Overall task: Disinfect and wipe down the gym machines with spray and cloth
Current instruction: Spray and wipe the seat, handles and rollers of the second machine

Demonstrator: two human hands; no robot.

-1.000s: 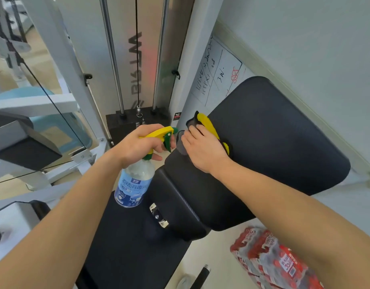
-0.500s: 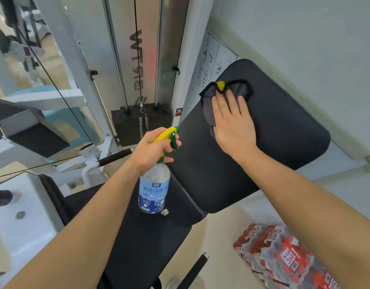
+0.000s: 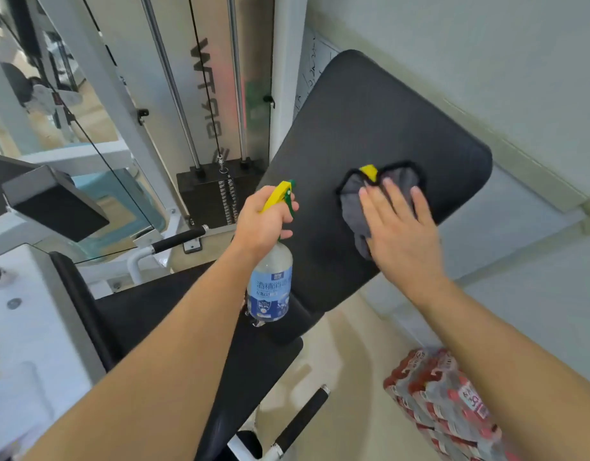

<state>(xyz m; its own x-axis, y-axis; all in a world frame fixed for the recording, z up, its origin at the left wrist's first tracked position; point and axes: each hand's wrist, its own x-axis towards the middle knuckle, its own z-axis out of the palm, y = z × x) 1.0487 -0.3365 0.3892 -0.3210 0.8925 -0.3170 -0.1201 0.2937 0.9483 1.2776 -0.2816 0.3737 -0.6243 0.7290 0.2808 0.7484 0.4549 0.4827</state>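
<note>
Head view: at centre frame the left hand [image 3: 265, 219] curls tightly round the neck of a spray bottle [image 3: 270, 287], which hangs upright. Just right of centre, the right hand [image 3: 401, 232] lies flat with straight fingers, pressing a grey cloth [image 3: 353, 207] onto the black pad [image 3: 370, 128]. Packed bottles [image 3: 443, 407] sit lower right.

One wide-angle head view; looks forward and down, close above the black pad [image 3: 387, 121].

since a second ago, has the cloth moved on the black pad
Yes. Under the right hand, the cloth has slid from the black pad's left edge in toward its middle.
</note>
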